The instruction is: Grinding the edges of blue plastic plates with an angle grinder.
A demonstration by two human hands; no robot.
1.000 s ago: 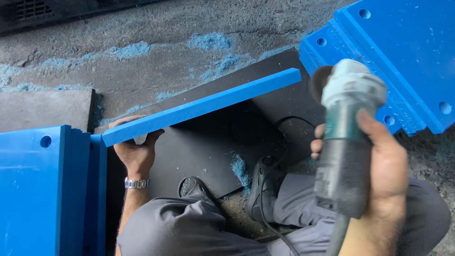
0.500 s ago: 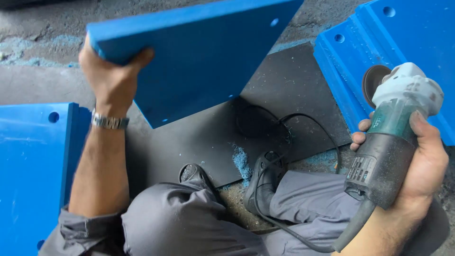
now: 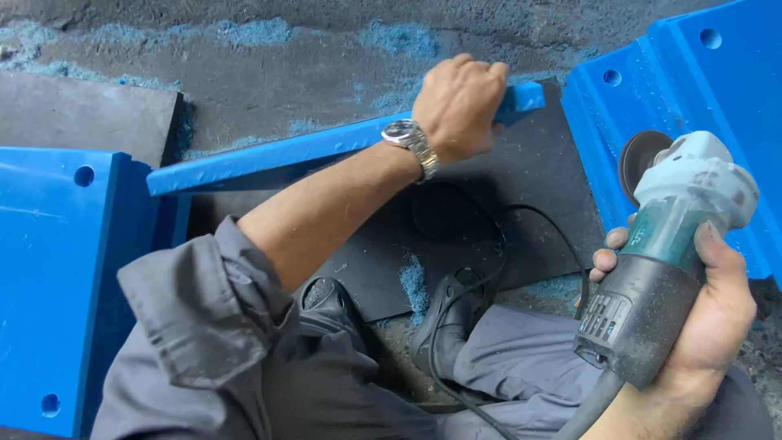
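At the far left of your view a thick blue slab [image 3: 57, 277] with round holes near its corners lies flat, and a grey slab [image 3: 81, 114] sits on the floor beyond it. From the blue slab's right edge a long blue plate [image 3: 269, 159] runs up and to the right, turned so that you see mostly its narrow edge, standing over a black mat [image 3: 521, 212] on the concrete floor [image 3: 309, 73] (which is dusted with blue shavings).

Your left arm, in a rolled grey sleeve [image 3: 204, 310], reaches across the middle of the scene. Your left hand [image 3: 458, 104], a metal wristwatch [image 3: 411, 143] on the wrist, is closed over the plate's top edge near its far right end, fingers curled over the far side and out of sight.

Below, near you, your two dark shoes [image 3: 444, 318] rest at the mat's near edge, with a black power cord [image 3: 505, 244] looping over the mat and shoes.

At the right, your right hand [image 3: 717, 318] is wrapped firmly round the dark body of an angle grinder [image 3: 668, 253], thumb along its right side and fingertips showing on the left. Its pale head and dark disc point away from you, held in the air just beside a ribbed blue panel [image 3: 692, 73] with holes, which fills the far right corner. The grinder is well apart from the plate.
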